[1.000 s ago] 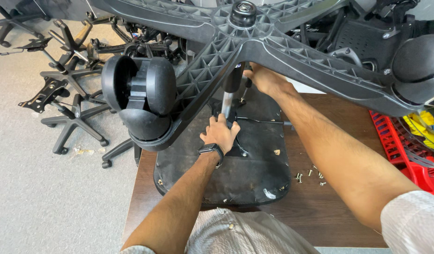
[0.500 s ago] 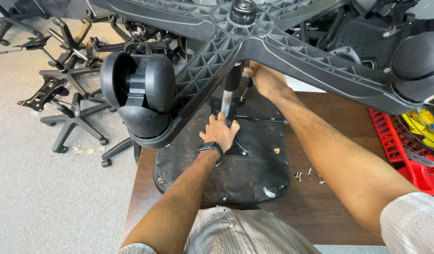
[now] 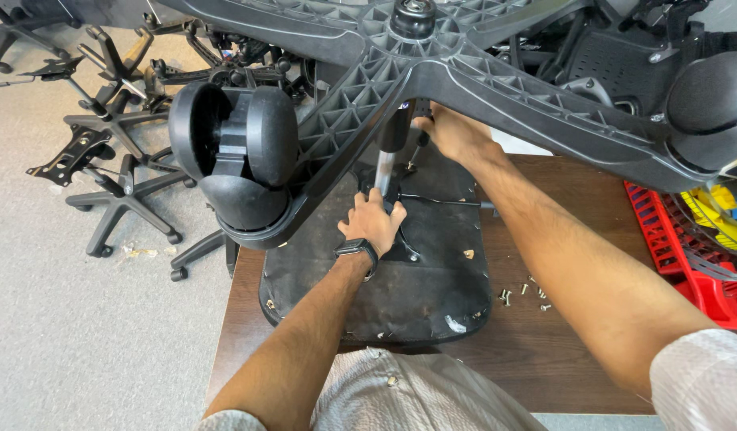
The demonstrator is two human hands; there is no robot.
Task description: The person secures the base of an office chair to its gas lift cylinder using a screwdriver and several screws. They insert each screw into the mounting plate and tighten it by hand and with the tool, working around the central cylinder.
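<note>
Both my hands are under the big black chair base point(image 3: 464, 72), which blocks much of my view. My left hand point(image 3: 374, 226) has its fingers wrapped around the bottom of the silver pole point(image 3: 383, 172), on the black seat plate point(image 3: 432, 279) on the brown worktop point(image 3: 560, 359). My right hand point(image 3: 456, 136) reaches higher by the pole, but I cannot tell how its fingers are set; little screws point(image 3: 524, 291) lie near, and a wheel point(image 3: 233, 152) hangs close.

No packages, labels, signs or screens show clearly here. The nearest thing to a screen is the dark watch point(image 3: 357, 249) on the left wrist — its face is turned away and cannot be read.
</note>
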